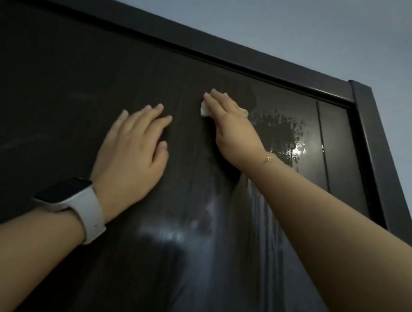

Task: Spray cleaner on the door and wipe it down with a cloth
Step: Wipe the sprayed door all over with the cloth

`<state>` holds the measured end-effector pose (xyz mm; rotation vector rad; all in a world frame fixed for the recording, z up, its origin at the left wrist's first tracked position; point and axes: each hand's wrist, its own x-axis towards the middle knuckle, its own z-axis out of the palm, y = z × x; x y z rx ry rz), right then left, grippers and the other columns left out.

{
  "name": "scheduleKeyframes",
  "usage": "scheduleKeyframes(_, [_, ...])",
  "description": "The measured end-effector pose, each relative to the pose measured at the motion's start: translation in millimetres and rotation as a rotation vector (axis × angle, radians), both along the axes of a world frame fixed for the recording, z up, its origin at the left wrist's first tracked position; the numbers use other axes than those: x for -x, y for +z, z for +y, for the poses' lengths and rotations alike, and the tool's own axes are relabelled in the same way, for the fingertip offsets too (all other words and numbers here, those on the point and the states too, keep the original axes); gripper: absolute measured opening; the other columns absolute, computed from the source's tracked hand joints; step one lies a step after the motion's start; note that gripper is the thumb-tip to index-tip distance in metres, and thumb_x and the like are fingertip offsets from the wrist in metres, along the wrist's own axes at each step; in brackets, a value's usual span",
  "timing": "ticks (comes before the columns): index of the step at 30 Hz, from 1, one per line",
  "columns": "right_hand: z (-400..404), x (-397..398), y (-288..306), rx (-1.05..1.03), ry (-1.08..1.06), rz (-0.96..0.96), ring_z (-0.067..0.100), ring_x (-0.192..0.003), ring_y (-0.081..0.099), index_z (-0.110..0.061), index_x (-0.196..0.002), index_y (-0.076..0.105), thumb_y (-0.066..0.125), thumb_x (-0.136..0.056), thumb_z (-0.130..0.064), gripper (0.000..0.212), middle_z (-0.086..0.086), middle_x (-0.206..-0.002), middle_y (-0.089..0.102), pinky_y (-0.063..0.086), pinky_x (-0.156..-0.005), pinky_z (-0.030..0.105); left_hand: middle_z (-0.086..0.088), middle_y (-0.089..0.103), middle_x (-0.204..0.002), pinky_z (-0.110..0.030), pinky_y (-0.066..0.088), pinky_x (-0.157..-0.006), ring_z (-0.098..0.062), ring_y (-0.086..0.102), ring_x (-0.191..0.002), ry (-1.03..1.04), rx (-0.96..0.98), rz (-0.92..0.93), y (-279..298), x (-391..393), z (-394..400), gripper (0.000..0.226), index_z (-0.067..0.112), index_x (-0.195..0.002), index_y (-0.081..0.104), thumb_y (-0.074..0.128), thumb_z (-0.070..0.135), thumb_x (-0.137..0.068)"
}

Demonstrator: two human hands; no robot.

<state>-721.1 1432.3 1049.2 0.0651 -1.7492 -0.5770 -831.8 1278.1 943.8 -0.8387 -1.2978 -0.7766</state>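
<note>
Right hand: reaching up to the upper middle of the frame, fingers lying straight and together, pressing the cloth flat against the door.
Left hand: resting palm-down on the door at the centre of the frame, fingers straight and slightly spread, holding nothing; sitting just left of and below the right hand, the two not touching.
Cloth: pale and crumpled, showing only as small edges peeking out at the fingertips and at the right side of the right hand; the rest is lying hidden under the palm.
Door: dark wood-grain panel filling most of the frame, seen from below at a steep upward angle; the cloth is sitting near its top edge.
Wet patch: blotchy glossy film lying just right of the right hand, catching a bright light reflection near the wrist.
Streaks: pale vertical smears running down the panel under the right forearm, toward the lower middle of the frame.
Door frame: dark trim running diagonally across the top, turning down at the upper right corner.
Watch: dark screen on a white strap, sitting on the left wrist at lower left.
Bracelet: thin chain lying on the right wrist.
Wall: plain grey-blue, showing above and right of the trim.
</note>
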Motion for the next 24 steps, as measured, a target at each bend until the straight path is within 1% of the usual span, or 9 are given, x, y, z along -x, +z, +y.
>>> scheduleKeyframes(2, [25.4, -19.2, 5.8, 0.014, 0.007, 0.026, 0.02, -0.15, 0.012, -0.018, -0.153, 0.027, 0.036, -0.098, 0.003, 0.06, 0.001, -0.162, 0.019, 0.015, -0.12, 0.034, -0.002, 0.032, -0.157, -0.039, 0.011, -0.122, -0.018, 0.025, -0.146, -0.004, 0.007, 0.012, 6.2, -18.2, 19.3, 0.048, 0.016, -0.146, 0.042, 0.043, 0.025, -0.099])
scheduleKeyframes(5, [68.7, -55.2, 15.7, 0.071, -0.009, 0.11, 0.024, -0.149, 0.017, -0.014, -0.152, 0.031, 0.037, -0.096, 0.006, 0.06, 0.006, -0.161, 0.023, 0.012, -0.119, 0.029, -0.001, 0.03, -0.158, -0.037, 0.01, -0.122, -0.016, 0.022, -0.147, -0.006, 0.014, 0.024, 15.8, -34.8, 43.1, 0.047, 0.017, -0.147, 0.04, 0.041, 0.025, -0.1])
scheduleKeyframes(8, [110.7, -89.0, 20.8, 0.147, -0.032, 0.19, 0.027, -0.148, 0.023, -0.012, -0.151, 0.033, 0.04, -0.094, 0.006, 0.059, 0.009, -0.16, 0.026, 0.017, -0.119, 0.032, 0.0, 0.03, -0.158, -0.036, 0.01, -0.122, -0.016, 0.021, -0.147, -0.02, 0.041, 0.052, 15.0, -43.2, 65.8, 0.047, 0.017, -0.147, 0.04, 0.036, 0.028, -0.101])
scheduleKeyframes(10, [129.2, -102.5, 20.2, 0.175, -0.039, 0.232, 0.027, -0.146, 0.026, -0.011, -0.15, 0.035, 0.04, -0.095, 0.004, 0.057, 0.009, -0.159, 0.027, 0.021, -0.12, 0.035, -0.001, 0.031, -0.157, -0.035, 0.012, -0.122, -0.016, 0.023, -0.147, -0.005, 0.041, 0.06, 10.2, -42.5, 77.9, 0.052, 0.016, -0.147, 0.04, 0.03, 0.033, -0.099])
scheduleKeyframes(12, [135.8, -105.8, 18.9, 0.188, -0.007, 0.271, 0.027, -0.145, 0.028, -0.009, -0.148, 0.038, 0.04, -0.095, 0.004, 0.054, 0.01, -0.157, 0.03, 0.021, -0.12, 0.034, -0.003, 0.033, -0.157, -0.036, 0.015, -0.122, -0.017, 0.025, -0.146, 0.006, 0.012, 0.057, 8.2, -40.1, 83.0, 0.055, 0.015, -0.147, 0.04, 0.029, 0.035, -0.098])
scheduleKeyframes(15, [123.4, -94.5, 25.9, 0.262, 0.045, 0.338, 0.027, -0.145, 0.028, -0.005, -0.146, 0.04, 0.039, -0.095, 0.005, 0.053, 0.011, -0.156, 0.032, 0.016, -0.117, 0.027, -0.005, 0.034, -0.156, -0.037, 0.016, -0.122, -0.02, 0.026, -0.146, 0.012, -0.006, 0.06, 9.8, -37.8, 83.3, 0.054, 0.012, -0.148, 0.039, 0.031, 0.034, -0.099])
scheduleKeyframes(17, [102.5, -78.1, 36.2, 0.265, 0.047, 0.34, 0.028, -0.144, 0.028, -0.003, -0.146, 0.039, 0.04, -0.093, 0.005, 0.054, 0.014, -0.156, 0.031, 0.016, -0.116, 0.025, -0.006, 0.034, -0.156, -0.037, 0.016, -0.122, -0.02, 0.027, -0.146, 0.01, -0.003, 0.075, 9.7, -35.8, 83.6, 0.056, 0.012, -0.148, 0.039, 0.029, 0.035, -0.098])
scheduleKeyframes(21, [35.8, -24.2, 58.8, 0.15, 0.081, 0.227, 0.025, -0.145, 0.027, -0.008, -0.148, 0.037, 0.04, -0.094, 0.002, 0.054, 0.009, -0.158, 0.028, 0.015, -0.117, 0.025, -0.007, 0.037, -0.154, -0.039, 0.02, -0.121, -0.021, 0.03, -0.145, 0.002, -0.025, 0.101, 9.8, -34.1, 84.1, 0.057, 0.011, -0.145, 0.043, 0.03, 0.035, -0.095])
scheduleKeyframes(24, [6.4, 0.5, 63.8, 0.065, 0.103, 0.126, 0.019, -0.145, 0.027, -0.016, -0.149, 0.037, 0.04, -0.097, 0.001, 0.055, 0.001, -0.158, 0.028, 0.021, -0.119, 0.03, -0.006, 0.037, -0.155, -0.039, 0.021, -0.121, -0.02, 0.03, -0.145, -0.012, -0.02, 0.11, 10.8, -33.1, 84.4, 0.057, 0.012, -0.145, 0.043, 0.031, 0.035, -0.095])
